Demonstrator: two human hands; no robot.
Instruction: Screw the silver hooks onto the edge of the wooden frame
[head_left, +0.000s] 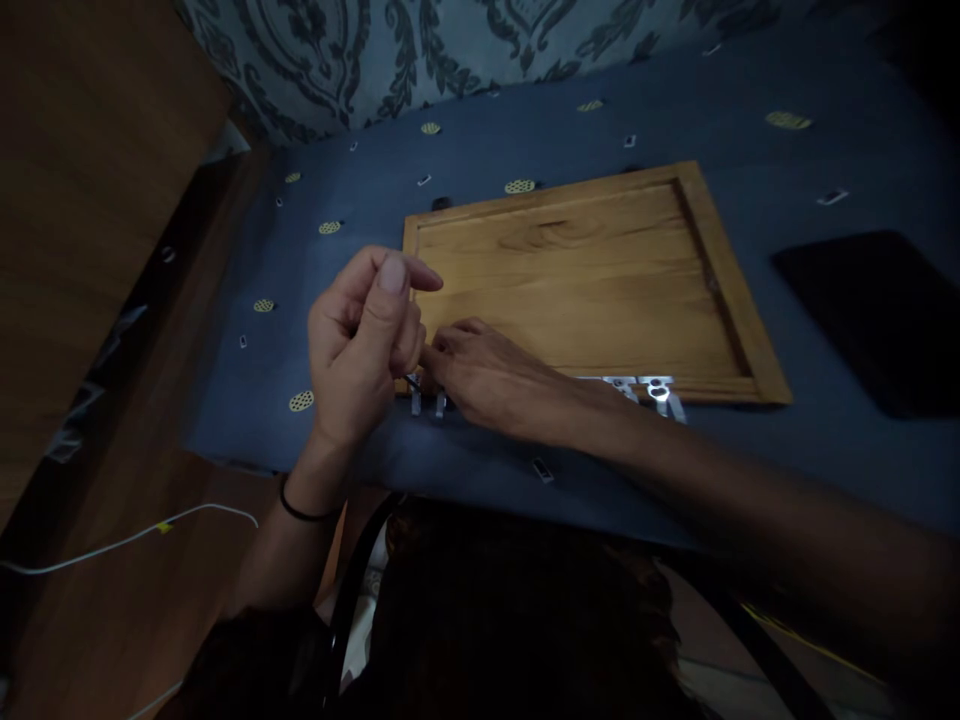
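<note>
The main thing is a rectangular panel of yellow-brown wood (592,290), which lies flat on a dark blue cloth (720,125) printed with yellow ovals and small pale rectangles. A raised wooden frame goes around the panel, so it looks like a shallow tray. Its sunken middle shows a wavy grain, with darker rings near the far edge, and a dark shadow runs along the inner right side.

At the near edge there are shiny silver metal fittings: one fitting near the right corner (658,391) catches the light, and another fitting near the left corner (416,402) is partly behind the hands.

The left hand (367,330) is raised over the left near corner, with fingers curled in and the thumb pressed towards the index finger. The right hand (487,380) is bent downward beside the left fitting; its fingertips are hidden, so I cannot tell if they pinch something. A thin dark shaft (412,382) shows below the left fist, but I cannot tell which hand holds it.

To the right of the panel, apart from it, lies a flat black rectangular object (877,320).
</note>
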